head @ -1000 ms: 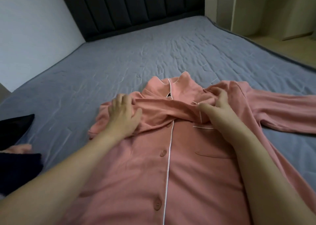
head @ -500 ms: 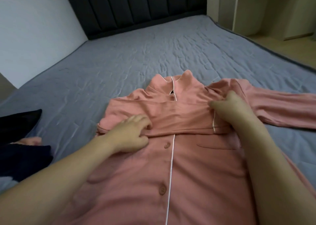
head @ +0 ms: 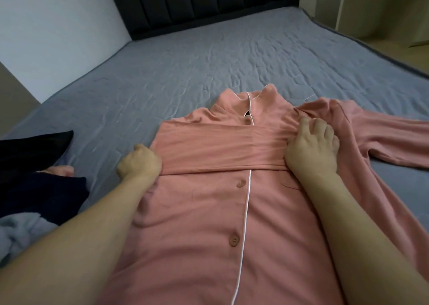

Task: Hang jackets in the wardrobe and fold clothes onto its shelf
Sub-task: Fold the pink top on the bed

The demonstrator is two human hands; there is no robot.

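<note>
Pink top [head: 209, 212] looks light & floppy: L hand [head: 139, 163] fisted on sleeve fold, R hand [head: 311, 147] fingers spread pressing it; grab at folds/seams.

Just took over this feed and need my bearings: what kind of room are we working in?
Most likely a bedroom. The pink pyjama shirt lies spread on a wide mattress with a grey quilted cover, a dark padded headboard stands against the wall, and pale wooden furniture, possibly the wardrobe, stands beside the bed.
</note>
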